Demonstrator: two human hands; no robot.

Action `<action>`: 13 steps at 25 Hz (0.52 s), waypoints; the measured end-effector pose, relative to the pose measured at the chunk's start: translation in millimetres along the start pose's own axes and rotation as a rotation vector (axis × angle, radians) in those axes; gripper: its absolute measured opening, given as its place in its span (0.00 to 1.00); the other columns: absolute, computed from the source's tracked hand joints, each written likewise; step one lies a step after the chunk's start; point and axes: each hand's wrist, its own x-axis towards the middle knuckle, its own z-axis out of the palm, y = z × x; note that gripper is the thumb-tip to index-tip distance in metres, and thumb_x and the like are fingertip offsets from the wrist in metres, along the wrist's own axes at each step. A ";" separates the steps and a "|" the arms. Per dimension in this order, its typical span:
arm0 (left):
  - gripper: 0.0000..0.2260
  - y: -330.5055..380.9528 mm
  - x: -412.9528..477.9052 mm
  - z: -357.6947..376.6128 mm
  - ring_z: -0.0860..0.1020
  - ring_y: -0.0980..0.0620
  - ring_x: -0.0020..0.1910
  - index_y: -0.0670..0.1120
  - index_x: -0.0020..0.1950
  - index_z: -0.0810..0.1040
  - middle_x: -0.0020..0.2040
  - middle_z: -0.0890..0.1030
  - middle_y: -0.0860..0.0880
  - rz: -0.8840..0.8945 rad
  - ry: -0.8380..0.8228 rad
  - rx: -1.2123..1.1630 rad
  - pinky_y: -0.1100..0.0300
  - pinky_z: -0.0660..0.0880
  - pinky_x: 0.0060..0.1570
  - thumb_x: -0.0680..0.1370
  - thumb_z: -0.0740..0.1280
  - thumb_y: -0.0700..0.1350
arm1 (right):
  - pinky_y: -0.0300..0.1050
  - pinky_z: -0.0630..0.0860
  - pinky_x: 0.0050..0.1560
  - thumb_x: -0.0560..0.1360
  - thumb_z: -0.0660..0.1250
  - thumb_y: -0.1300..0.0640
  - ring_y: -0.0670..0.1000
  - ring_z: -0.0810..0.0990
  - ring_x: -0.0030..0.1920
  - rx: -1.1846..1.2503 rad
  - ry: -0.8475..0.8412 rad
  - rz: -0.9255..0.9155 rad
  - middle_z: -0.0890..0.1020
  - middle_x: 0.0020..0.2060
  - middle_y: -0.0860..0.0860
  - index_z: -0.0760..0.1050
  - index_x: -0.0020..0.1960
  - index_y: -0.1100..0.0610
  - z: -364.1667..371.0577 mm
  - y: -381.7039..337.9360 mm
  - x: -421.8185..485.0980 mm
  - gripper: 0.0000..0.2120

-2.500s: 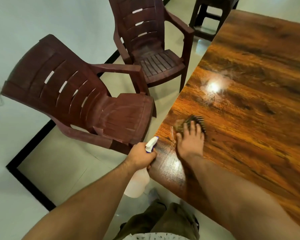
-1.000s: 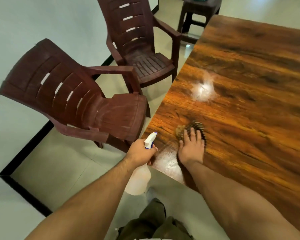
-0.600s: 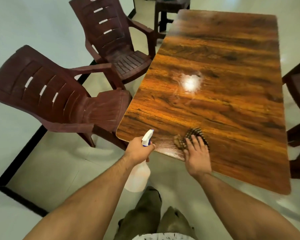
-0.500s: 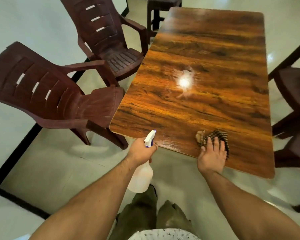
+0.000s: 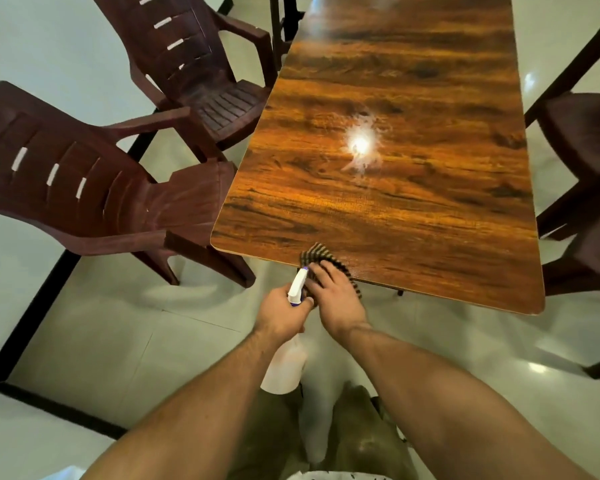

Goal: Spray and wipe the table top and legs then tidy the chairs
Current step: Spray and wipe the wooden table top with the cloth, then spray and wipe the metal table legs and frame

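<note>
the left hand [image 5: 281,317] has its fingers wrapped tight around the neck of the white spray bottle [image 5: 284,368], just off the near edge of the table [image 5: 395,202]. the right hand [image 5: 336,299] presses the striped cloth [image 5: 317,254] on that edge, fingers a little apart and, as far as the blur shows, flat. a near chair [image 5: 84,188] and a far chair [image 5: 205,81] stand by the table's left side.

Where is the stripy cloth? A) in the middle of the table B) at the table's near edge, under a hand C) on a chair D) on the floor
B: the right hand rests on the cloth at the near edge of the table, next to the spray bottle in the left hand.
</note>
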 end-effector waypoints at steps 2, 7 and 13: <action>0.07 -20.9 12.7 -12.3 0.81 0.49 0.35 0.51 0.55 0.75 0.39 0.80 0.52 -0.018 -0.020 0.028 0.62 0.77 0.29 0.80 0.70 0.43 | 0.57 0.73 0.66 0.72 0.70 0.61 0.58 0.67 0.72 -0.012 -0.019 -0.126 0.75 0.68 0.53 0.78 0.65 0.54 16.3 -11.9 -1.3 0.21; 0.04 -89.7 67.7 -18.9 0.83 0.43 0.40 0.49 0.44 0.77 0.38 0.81 0.49 -0.075 -0.107 0.132 0.45 0.84 0.40 0.76 0.70 0.47 | 0.53 0.72 0.65 0.72 0.64 0.67 0.58 0.72 0.67 0.105 0.024 0.241 0.77 0.65 0.52 0.76 0.65 0.52 52.0 -8.8 16.0 0.24; 0.07 -145.8 170.7 41.8 0.84 0.42 0.39 0.51 0.43 0.76 0.42 0.83 0.47 -0.020 -0.206 0.187 0.45 0.84 0.43 0.71 0.66 0.54 | 0.48 0.74 0.59 0.77 0.60 0.60 0.59 0.77 0.62 0.165 0.022 0.452 0.79 0.63 0.50 0.73 0.66 0.45 141.7 59.8 78.5 0.20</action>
